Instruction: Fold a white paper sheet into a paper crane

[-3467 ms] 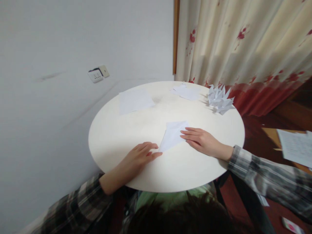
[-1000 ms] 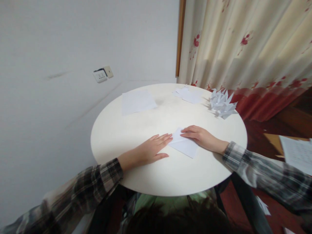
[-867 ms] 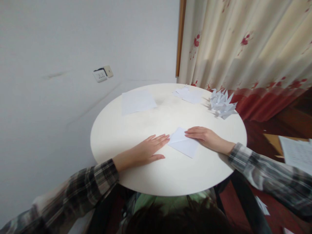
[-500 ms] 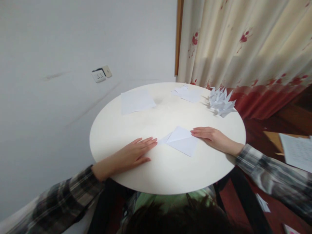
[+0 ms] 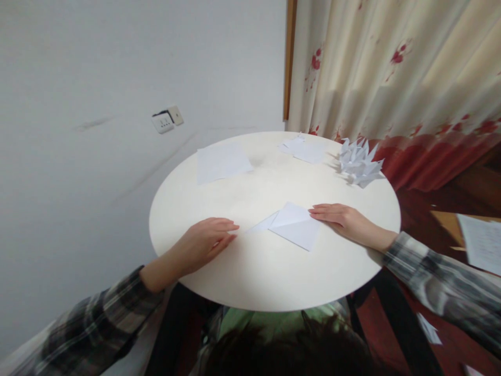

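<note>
A folded sheet of white paper (image 5: 295,225) lies on the round white table (image 5: 258,282) between my hands. It has a diamond-like body with a crease across it, and a long thin point reaching left. My right hand (image 5: 342,218) rests flat, fingers stretched out, its fingertips on the paper's right corner. Just beyond the tip of the thin point is my left hand (image 5: 207,239), low over the table, with thumb and fingers apart and nothing visible between them.
Several folded paper cranes (image 5: 360,163) stand at the table's right back edge. A flat paper sheet (image 5: 223,162) lies at the back left, and more paper pieces (image 5: 307,150) at the back. The wall has a socket (image 5: 162,122); a curtain (image 5: 391,78) hangs behind.
My left hand has drawn back to the left, off the paper's thin point, which now shows more of its length. My right hand stays on the right corner. The view has shifted slightly.
</note>
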